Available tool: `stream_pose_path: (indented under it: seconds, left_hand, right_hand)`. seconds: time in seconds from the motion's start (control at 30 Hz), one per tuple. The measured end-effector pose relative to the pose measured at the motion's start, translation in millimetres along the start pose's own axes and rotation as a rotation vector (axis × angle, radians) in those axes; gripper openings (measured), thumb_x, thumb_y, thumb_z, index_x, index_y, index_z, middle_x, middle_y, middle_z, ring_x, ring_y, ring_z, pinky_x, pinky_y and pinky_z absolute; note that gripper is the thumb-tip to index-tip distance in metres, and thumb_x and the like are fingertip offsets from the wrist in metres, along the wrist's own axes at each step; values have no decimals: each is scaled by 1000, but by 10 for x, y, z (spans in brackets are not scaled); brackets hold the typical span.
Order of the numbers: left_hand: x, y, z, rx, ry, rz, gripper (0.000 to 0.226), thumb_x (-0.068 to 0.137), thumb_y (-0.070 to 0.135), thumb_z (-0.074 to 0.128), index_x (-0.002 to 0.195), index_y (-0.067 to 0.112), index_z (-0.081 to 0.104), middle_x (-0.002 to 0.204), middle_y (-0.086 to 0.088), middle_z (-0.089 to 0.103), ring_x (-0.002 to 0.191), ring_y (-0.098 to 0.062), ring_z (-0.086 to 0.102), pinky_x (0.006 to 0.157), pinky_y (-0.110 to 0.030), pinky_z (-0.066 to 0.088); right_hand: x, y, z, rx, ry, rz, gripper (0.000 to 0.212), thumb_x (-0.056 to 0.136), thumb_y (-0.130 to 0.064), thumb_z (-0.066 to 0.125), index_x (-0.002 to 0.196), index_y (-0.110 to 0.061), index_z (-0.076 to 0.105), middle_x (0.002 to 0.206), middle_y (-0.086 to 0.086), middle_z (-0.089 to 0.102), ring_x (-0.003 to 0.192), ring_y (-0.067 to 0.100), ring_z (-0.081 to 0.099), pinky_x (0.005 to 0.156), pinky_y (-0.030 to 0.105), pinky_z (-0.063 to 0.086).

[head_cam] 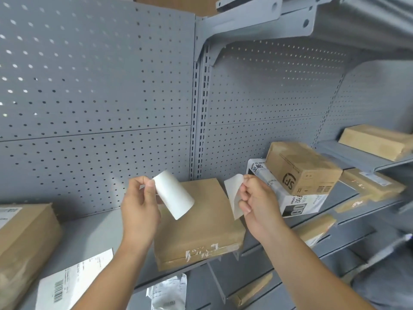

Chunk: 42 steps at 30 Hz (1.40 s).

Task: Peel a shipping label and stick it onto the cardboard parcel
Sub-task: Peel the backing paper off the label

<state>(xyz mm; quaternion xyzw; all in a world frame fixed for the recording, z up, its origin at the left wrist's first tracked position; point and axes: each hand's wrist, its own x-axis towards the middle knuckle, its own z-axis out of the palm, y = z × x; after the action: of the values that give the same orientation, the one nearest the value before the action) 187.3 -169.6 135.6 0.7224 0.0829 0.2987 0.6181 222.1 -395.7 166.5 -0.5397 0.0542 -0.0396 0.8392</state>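
one shelved parcel (201,224); left hand (139,209) pinches curled sheet (174,195), right hand (257,204) limp sheet (234,193)

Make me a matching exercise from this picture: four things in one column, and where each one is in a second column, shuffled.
Things
1. curled white sheet
2. second white sheet
3. flat cardboard parcel
4. brown box with black logo

Places
A. on top of the white printed box
B. pinched by the right hand
C. lying flat on the shelf, behind the hands
D. pinched by the left hand

Pairs: 1-D, 2-B, 3-C, 4-A
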Motion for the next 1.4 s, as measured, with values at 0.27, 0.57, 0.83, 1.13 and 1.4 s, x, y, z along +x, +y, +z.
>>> stream_pose_path:
  seconds: [0.27, 0.57, 0.83, 1.13, 1.4]
  left_hand:
    - [111, 99, 879, 45, -13, 25, 24, 107, 39, 43, 83, 41, 49, 76, 5, 66, 68, -24, 70, 55, -40, 41]
    - [194, 47, 1284, 73, 90, 11, 21, 100, 50, 42, 85, 37, 49, 62, 0, 70, 60, -24, 67, 60, -42, 42]
    - [189, 117, 1294, 66, 170, 8, 22, 109, 32, 40, 95, 18, 48, 72, -18, 71, 43, -8, 53, 59, -37, 40]
    - [233, -2, 1150, 69, 215, -25, 21, 109, 30, 40, 95, 18, 50, 59, -8, 69, 48, -14, 55, 53, -34, 40]
    - [313, -67, 973, 32, 152, -48, 18, 108, 28, 46, 95, 17, 52, 70, -6, 72, 51, -11, 61, 58, -35, 42]
  right_hand:
    - [852, -49, -470, -61, -35, 11, 23, 92, -2, 44, 80, -14, 60, 65, -2, 45, 56, 10, 32, 46, 24, 17]
    - [1713, 63, -755, -640, -73, -119, 16, 87, -13, 57, 79, -19, 69, 77, -11, 67, 75, 12, 58, 70, 31, 47]
    - [2193, 292, -833, -1037, -151, -269, 20, 86, -11, 61, 78, -28, 67, 78, -9, 72, 82, 18, 69, 75, 31, 55]
    - [2313, 538, -813, -1124, -73, -279, 49, 91, -25, 66, 138, -12, 60, 100, -1, 80, 108, 27, 68, 91, 34, 51]
    - [2033, 375, -637, -1004, -60, -400, 32, 91, -18, 65, 123, -21, 67, 101, -4, 75, 96, 22, 69, 87, 31, 50]
